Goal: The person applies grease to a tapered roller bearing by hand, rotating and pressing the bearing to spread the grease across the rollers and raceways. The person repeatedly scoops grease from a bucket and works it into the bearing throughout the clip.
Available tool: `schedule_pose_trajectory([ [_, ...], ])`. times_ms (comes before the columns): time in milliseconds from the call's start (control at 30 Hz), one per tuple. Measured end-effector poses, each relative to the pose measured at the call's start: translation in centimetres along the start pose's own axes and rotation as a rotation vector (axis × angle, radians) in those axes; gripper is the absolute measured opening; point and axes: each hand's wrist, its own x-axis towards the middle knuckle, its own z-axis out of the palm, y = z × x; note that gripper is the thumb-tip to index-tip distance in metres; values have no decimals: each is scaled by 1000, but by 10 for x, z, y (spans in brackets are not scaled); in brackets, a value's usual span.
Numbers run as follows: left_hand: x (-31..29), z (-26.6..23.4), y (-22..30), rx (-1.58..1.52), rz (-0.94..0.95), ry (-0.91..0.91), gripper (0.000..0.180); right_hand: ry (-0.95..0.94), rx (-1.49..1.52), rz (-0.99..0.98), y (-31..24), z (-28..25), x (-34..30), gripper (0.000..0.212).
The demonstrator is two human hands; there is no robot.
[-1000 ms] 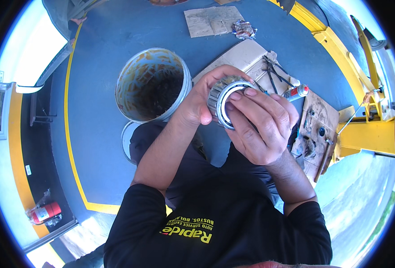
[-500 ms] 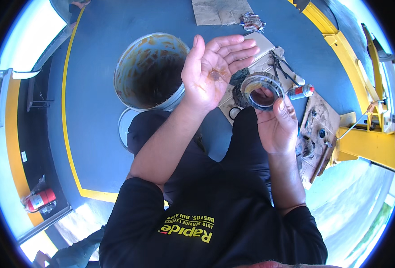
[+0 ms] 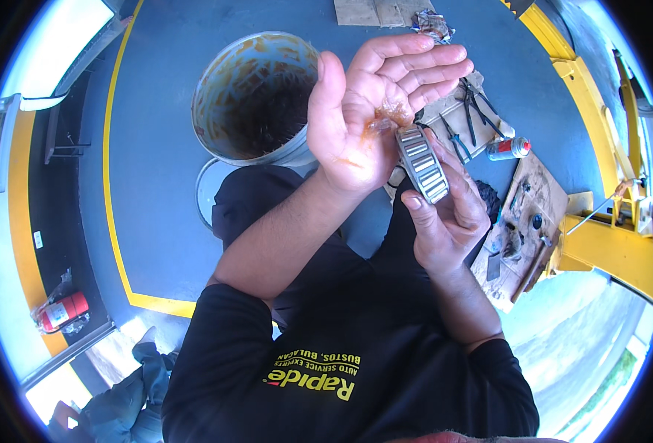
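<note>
My left hand (image 3: pixel 363 122) is palm up with its fingers stretched out, and a smear of amber grease (image 3: pixel 387 124) lies across the palm. In my right hand (image 3: pixel 448 214) is a tapered roller bearing (image 3: pixel 422 164), gripped between thumb and fingers. It stands on edge, with its row of shiny rollers showing, and its upper rim meets the grease on the left palm. Beyond my left wrist is a large bucket (image 3: pixel 202 122), its inner wall streaked with the same brownish grease.
A spray can (image 3: pixel 509 148) and pliers (image 3: pixel 459 140) lie right of my hands on cardboard. Stained cardboard (image 3: pixel 541 184) with small dark parts lies farther right, beside a yellow steel frame (image 3: pixel 607 247). A red fire extinguisher (image 3: pixel 64 311) is at left; another person (image 3: pixel 131 391) is at lower left.
My right hand has brought the bearing left and turned it from ring-face view onto its edge, against my left palm. The left hand has shifted slightly right and up; the grease looks more spread.
</note>
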Motion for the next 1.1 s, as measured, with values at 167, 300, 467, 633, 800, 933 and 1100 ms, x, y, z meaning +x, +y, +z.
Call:
schedule_pose_trajectory([
  [167,1,1,-2,144,60,-12,91,-69,-106,12,-7,2,1,40],
  [300,5,-3,-1,125,42,-30,96,-222,-189,-47,-13,-10,11,40],
  [467,10,-1,5,-132,-14,78,106,-136,666,575,-6,-31,25,40],
  [633,7,-4,6,-54,-3,13,110,40,150,319,-2,-6,22,47],
  [800,3,-6,4,186,8,-7,114,-237,-265,26,-4,-6,24,48],
  [933,1,-2,13,17,-78,79,117,-312,137,312,-7,-21,31,41],
  [1100,0,-5,17,-106,-36,90,121,-108,304,435,-13,-11,32,42],
])
